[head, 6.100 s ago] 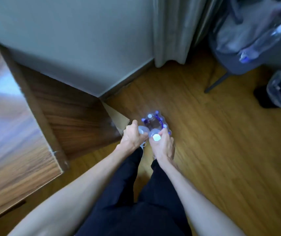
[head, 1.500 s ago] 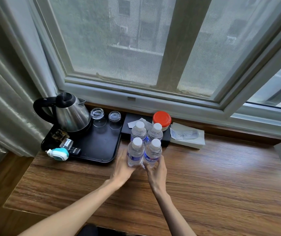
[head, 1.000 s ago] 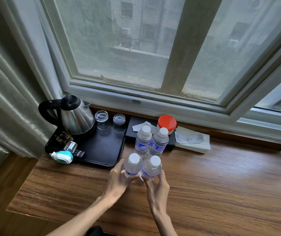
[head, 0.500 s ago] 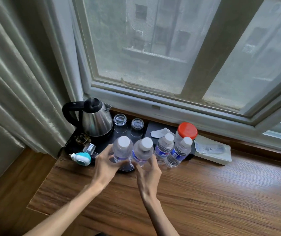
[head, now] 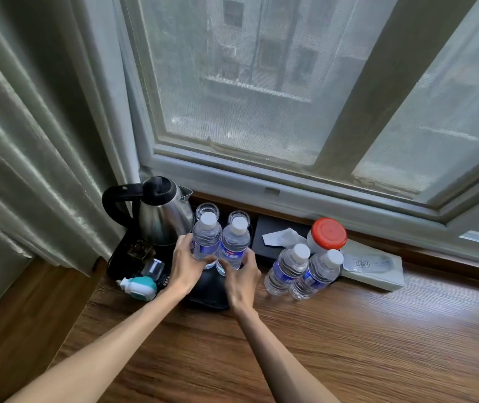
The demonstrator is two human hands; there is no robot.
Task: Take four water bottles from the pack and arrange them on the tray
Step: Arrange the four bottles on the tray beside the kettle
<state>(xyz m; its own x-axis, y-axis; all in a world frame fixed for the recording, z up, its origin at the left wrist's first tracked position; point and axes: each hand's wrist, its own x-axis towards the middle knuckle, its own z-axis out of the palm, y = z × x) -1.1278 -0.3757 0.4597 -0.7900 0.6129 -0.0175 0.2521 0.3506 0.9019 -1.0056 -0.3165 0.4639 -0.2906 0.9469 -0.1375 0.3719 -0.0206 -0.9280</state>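
Two clear water bottles with white caps and blue labels stand side by side over the black tray. My left hand grips the left bottle and my right hand grips the right bottle. Their bases are hidden by my fingers, so I cannot tell if they touch the tray. Two more bottles stand on the wooden table to the right of the tray, apart from my hands.
A steel kettle stands at the tray's back left with two upturned glasses behind the held bottles. A teal device lies at the tray's front left. A red-lidded jar, a black box and a packet sit along the window sill.
Both hands have carried their two bottles left and further back, over the tray near the kettle. The other two bottles stay on the table.
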